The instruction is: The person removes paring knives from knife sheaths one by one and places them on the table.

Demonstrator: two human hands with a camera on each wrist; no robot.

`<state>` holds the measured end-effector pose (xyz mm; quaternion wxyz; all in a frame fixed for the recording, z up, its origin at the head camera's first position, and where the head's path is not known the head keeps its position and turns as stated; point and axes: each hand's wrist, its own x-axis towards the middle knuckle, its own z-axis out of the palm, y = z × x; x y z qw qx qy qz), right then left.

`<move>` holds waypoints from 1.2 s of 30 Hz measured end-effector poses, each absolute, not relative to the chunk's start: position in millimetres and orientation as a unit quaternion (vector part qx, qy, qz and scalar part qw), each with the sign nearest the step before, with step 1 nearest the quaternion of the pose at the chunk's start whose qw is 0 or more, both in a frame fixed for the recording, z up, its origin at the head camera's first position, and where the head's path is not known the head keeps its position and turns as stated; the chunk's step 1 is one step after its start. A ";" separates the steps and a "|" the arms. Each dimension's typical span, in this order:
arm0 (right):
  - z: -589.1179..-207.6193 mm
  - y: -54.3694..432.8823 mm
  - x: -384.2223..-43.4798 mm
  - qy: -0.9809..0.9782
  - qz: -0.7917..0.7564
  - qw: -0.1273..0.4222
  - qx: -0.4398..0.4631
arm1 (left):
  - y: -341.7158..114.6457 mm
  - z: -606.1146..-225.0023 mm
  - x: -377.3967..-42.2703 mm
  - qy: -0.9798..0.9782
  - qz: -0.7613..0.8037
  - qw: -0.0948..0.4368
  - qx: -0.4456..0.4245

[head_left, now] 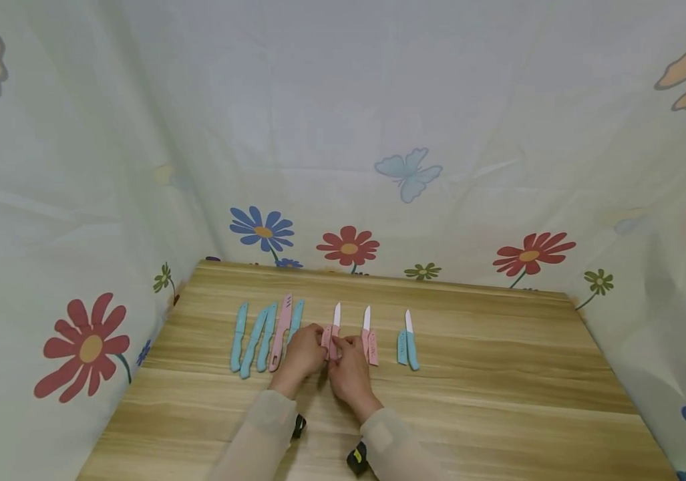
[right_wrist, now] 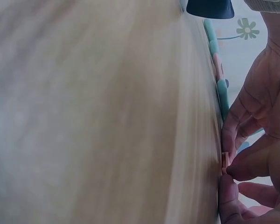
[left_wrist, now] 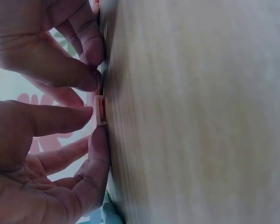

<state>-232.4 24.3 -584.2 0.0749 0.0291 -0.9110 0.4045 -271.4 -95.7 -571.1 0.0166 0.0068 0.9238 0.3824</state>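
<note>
Near the middle of the table, my left hand (head_left: 304,353) pinches a small pink blade sheath (head_left: 326,336) between thumb and finger, low against the wood. Right beside it, my right hand (head_left: 350,373) grips the pink handle of a paring knife (head_left: 336,314), its pale blade pointing to the far side. The end of the sheath (left_wrist: 99,109) shows between thumb and finger in the left wrist view. My right fingers hide part of the handle. Just right of that hand lies another pink paring knife (head_left: 367,319) with its pink sheath (head_left: 373,347) alongside.
Farther right, a blue paring knife (head_left: 411,341) lies beside its blue sheath (head_left: 402,347). Left of my hands, several sheathed blue knives (head_left: 238,337) and a sheathed pink knife (head_left: 281,331) form a row on the wooden table (head_left: 499,387). Flowered cloth (head_left: 318,133) surrounds the table.
</note>
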 end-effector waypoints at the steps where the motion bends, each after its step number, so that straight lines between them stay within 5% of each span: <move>1: -583.7 24.3 -231.8 -0.911 0.406 0.074 0.028 | -95.8 -571.0 -271.2 0.924 0.382 0.017 0.007; 36: -571.4 29.0 -193.9 -0.877 0.478 0.051 0.021 | -107.8 -566.3 -225.8 0.905 0.425 0.005 0.020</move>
